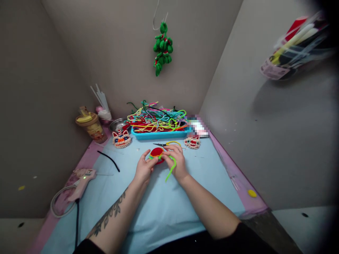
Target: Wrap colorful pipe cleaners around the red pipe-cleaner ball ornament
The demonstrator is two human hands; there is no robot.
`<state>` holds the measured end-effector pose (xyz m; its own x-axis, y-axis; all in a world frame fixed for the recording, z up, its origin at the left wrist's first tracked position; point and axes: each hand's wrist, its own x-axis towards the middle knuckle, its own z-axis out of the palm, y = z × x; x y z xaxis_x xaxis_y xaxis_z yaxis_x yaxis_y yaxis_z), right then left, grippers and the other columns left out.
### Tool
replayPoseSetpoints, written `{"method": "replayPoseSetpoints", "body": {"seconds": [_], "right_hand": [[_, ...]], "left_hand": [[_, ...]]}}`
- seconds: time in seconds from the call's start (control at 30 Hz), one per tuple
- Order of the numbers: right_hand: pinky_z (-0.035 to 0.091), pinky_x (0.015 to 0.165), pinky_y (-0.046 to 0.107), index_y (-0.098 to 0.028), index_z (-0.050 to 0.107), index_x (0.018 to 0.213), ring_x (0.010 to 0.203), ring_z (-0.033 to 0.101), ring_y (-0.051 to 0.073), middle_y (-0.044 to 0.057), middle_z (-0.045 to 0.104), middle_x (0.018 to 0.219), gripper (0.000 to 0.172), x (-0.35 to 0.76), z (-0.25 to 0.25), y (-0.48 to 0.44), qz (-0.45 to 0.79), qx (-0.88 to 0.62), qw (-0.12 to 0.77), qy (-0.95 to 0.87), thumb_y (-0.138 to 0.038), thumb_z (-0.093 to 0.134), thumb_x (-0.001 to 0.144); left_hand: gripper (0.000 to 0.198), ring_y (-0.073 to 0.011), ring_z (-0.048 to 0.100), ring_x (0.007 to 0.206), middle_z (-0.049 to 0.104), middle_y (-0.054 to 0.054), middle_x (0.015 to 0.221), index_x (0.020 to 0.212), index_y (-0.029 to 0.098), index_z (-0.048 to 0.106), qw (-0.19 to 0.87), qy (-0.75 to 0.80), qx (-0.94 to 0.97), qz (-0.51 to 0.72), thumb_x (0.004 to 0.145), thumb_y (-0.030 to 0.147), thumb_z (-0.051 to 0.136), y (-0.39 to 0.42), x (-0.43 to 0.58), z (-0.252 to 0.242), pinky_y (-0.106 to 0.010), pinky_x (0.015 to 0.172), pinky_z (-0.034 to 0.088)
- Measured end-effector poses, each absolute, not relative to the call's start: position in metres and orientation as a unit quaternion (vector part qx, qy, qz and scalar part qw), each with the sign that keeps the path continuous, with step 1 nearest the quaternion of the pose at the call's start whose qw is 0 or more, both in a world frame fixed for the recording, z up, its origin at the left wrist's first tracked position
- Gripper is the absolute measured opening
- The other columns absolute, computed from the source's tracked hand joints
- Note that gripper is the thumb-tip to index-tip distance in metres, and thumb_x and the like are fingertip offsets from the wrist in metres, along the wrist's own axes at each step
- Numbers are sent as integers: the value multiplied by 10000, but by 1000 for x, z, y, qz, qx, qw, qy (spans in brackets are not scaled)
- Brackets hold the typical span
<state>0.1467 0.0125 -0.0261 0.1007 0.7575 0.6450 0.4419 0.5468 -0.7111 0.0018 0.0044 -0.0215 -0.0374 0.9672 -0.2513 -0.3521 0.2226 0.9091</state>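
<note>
Head view shows the left grip (144, 167) holding a round, orange-banded red piece (157, 151), the right grip (178, 160) pinching lime-green strand (171, 171).

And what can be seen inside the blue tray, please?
A tangled heap of fuzzy strips, including red, yellow, green and blue ones, fills the blue tray and rises above its rim. The tray's floor cannot be seen because the heap covers it.

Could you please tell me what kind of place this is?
Probably a small handicraft workstation: there are a blue tray heaped with what look like colorful pipe cleaners, a glue gun, and two handmade-looking animal faces.
</note>
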Motion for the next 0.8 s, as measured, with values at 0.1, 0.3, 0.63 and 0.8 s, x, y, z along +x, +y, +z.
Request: {"method": "replayPoseSetpoints", "body": {"seconds": [0.1, 0.3, 0.63, 0.8], "right_hand": [[403, 946, 451, -238, 704, 699, 942, 591, 233, 50, 689, 890, 74, 154, -30, 20, 189, -497, 608, -590, -253, 673, 765], [403, 978, 420, -212, 708, 849, 1109, 547, 259, 100, 589, 1170, 197, 147, -37, 22, 312, -509, 583, -551, -347, 706, 706], [320, 1050, 453, -189, 648, 599, 1199, 510, 284, 116, 581, 1250, 193, 134, -40, 22, 403, -504, 579, -498, -356, 702, 680], [325, 1034, 467, -197, 606, 544, 1196, 514, 294, 89, 641, 1171, 233, 134, -43, 25, 441, -489, 616, -433, -375, 732, 627]], "left_hand": [[936, -27, 281, 348, 433, 116, 421, 1313, 99, 389, 618, 484, 300, 542, 529, 343, 840, 6, 3, -22, -162, 385, 189], [974, -32, 309, 351, 442, 115, 437, 1343, 103, 369, 604, 482, 305, 557, 532, 368, 839, 6, 1, -21, -162, 385, 204], [1016, -42, 403, 365, 581, 50, 565, 1424, 135, 290, 619, 460, 311, 555, 597, 428, 801, 1, 3, -11, -165, 387, 275], [976, -53, 461, 382, 587, 47, 589, 1407, 140, 315, 625, 455, 291, 564, 602, 403, 800, 0, 1, -8, -163, 397, 308]]}}
